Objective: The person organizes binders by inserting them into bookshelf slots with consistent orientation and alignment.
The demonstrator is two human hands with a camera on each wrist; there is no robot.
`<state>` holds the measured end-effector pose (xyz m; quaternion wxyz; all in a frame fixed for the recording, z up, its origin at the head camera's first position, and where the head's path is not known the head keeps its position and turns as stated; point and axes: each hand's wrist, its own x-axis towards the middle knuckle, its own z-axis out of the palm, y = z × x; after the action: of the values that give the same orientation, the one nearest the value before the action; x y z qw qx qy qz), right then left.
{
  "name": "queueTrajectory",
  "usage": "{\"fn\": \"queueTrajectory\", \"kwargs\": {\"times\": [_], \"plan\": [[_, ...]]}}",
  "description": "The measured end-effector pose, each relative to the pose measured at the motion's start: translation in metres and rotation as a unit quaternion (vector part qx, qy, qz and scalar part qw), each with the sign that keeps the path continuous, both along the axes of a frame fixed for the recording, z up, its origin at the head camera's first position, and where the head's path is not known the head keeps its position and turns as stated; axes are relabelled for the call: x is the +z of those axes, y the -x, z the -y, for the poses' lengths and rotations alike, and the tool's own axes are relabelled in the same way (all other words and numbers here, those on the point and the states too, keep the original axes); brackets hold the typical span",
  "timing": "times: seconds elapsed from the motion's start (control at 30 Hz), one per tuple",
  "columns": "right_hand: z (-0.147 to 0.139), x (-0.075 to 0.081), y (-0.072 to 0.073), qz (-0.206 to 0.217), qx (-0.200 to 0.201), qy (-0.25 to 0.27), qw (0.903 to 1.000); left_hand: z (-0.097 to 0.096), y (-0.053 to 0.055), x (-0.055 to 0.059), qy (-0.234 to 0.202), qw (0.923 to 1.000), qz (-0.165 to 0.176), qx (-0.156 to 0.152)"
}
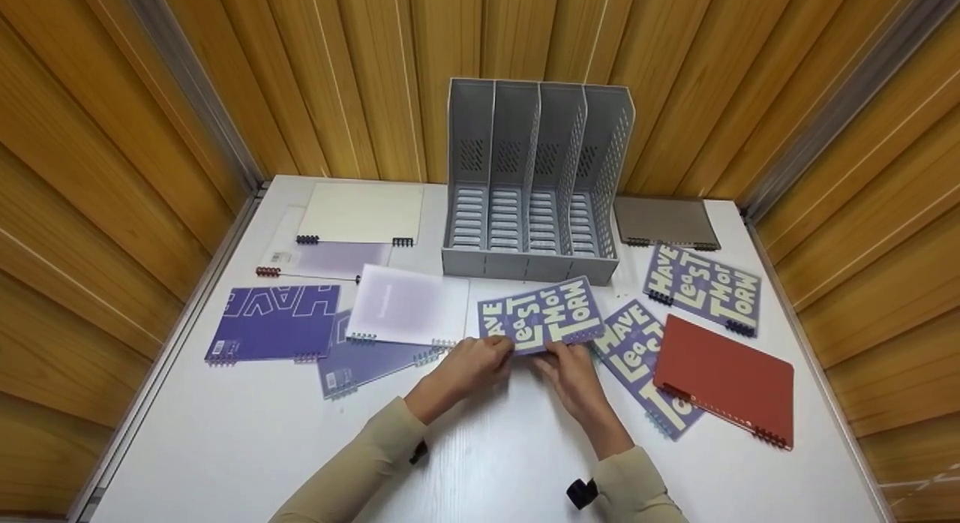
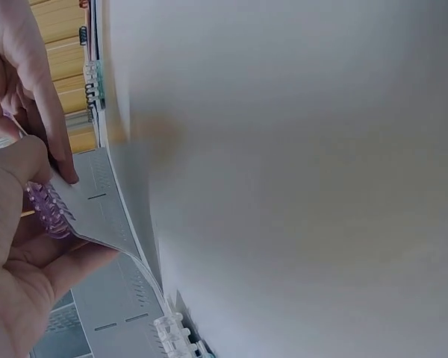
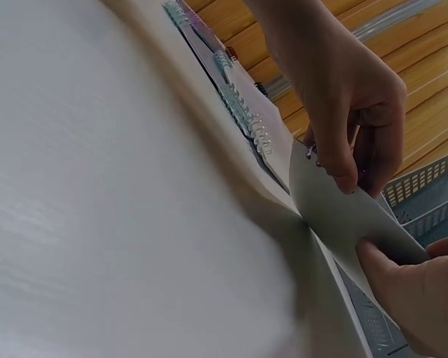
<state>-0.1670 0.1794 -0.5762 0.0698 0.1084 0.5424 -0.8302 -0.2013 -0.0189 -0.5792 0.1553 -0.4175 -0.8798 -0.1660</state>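
In front of the file rack, a purple notebook (image 1: pixel 541 313) with cream block letters is held between both hands, its near edge raised above the white table. My left hand (image 1: pixel 480 364) pinches its near left corner, thumb on top. The right hand (image 1: pixel 574 373) pinches the near edge farther right. In the left wrist view, purple binding rings (image 2: pixel 51 209) show beside the left fingers. Seen from the right wrist, the pale underside (image 3: pixel 336 212) of the notebook bends between the hands. Under its right side lies another lettered notebook (image 1: pixel 630 343).
A grey four-slot file rack (image 1: pixel 529 264) stands at the back. Rightward lie a red notebook (image 1: pixel 727 377), a lettered notebook (image 1: pixel 705 287) and a grey-brown one (image 1: pixel 667 221). Leftward are a cream notebook (image 1: pixel 361 211), a white-lilac one (image 1: pixel 409 305) and purple ones (image 1: pixel 274 320).
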Motion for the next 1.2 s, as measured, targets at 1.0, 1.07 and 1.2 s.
{"fn": "queueTrajectory", "kwargs": {"times": [1.0, 1.07, 1.2], "plan": [[-0.023, 0.038, -0.014, -0.034, -0.053, -0.032, 0.9975, 0.028, 0.055, 0.001, -0.273, 0.9355, 0.119, 0.190], [-0.026, 0.041, -0.016, -0.034, -0.058, -0.037, 0.9970, 0.033, 0.066, 0.001, -0.315, 0.9094, 0.146, 0.229], [-0.031, 0.048, -0.019, -0.041, -0.070, -0.035, 0.9961, 0.038, 0.089, 0.009, -0.378, 0.8608, 0.200, 0.276]]}}
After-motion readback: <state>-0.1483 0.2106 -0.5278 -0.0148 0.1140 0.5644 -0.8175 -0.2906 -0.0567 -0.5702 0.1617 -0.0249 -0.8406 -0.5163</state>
